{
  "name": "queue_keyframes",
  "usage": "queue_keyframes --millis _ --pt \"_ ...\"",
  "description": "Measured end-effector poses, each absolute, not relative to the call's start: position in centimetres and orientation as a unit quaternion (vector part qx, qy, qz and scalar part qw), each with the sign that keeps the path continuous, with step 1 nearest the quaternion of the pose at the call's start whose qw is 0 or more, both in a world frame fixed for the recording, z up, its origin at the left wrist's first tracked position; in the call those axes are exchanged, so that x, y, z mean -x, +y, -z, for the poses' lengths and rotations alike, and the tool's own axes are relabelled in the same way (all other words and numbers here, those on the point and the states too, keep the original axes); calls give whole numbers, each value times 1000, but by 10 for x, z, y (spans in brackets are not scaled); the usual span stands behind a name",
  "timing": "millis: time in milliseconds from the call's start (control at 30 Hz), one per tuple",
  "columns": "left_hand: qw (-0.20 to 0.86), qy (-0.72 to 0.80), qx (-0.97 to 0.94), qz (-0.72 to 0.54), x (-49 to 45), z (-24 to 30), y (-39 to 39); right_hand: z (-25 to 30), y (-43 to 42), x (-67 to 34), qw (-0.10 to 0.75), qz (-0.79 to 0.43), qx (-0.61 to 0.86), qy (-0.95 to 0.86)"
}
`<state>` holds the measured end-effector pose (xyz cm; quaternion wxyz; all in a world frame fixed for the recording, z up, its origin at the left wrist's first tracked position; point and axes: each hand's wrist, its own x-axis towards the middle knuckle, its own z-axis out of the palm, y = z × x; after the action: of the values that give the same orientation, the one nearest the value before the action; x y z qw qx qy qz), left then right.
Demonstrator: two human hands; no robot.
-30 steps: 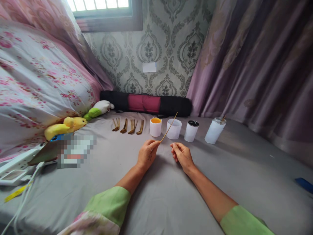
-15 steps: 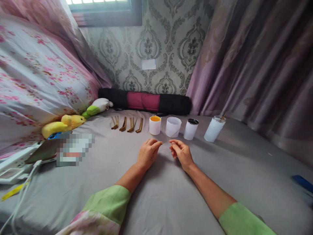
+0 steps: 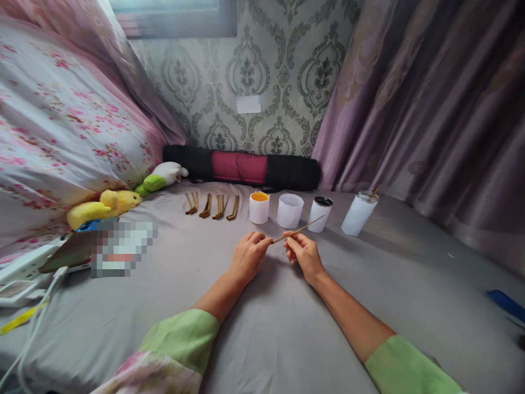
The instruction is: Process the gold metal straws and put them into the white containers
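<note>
My left hand (image 3: pixel 248 255) and my right hand (image 3: pixel 302 254) rest close together on a grey sheet (image 3: pixel 262 328), both pinching a thin tan stick (image 3: pixel 304 226) that slants up to the right past my right fingers. Just beyond them stands a row of white cups: one with orange liquid (image 3: pixel 259 207), an empty-looking one (image 3: pixel 290 210), one with a dark inside (image 3: pixel 320 214), and a clear-lidded jar (image 3: pixel 359 213) with a stick in it. Several bundles of bent tan sticks (image 3: pixel 213 206) lie left of the cups.
A black and pink roll (image 3: pixel 241 166) lies against the patterned wall. A flowered quilt (image 3: pixel 61 126), yellow and green plush toys (image 3: pixel 104 205), a phone and cables crowd the left. Mauve curtains (image 3: pixel 430 109) hang on the right. A blue object (image 3: pixel 506 305) lies at the right edge.
The stick stood steeply upward in my left hand alone a second ago. It has swung down to a shallow slant, and my right fingers have closed on it too.
</note>
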<state>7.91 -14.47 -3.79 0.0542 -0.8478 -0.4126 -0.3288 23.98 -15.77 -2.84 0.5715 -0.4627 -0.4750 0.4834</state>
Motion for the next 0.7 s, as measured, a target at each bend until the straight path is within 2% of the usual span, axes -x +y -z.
queue_keyframes --millis 700 --pt "26 -406 846 346 -81 37 -145 34 -155 -241 579 -483 461 -467"
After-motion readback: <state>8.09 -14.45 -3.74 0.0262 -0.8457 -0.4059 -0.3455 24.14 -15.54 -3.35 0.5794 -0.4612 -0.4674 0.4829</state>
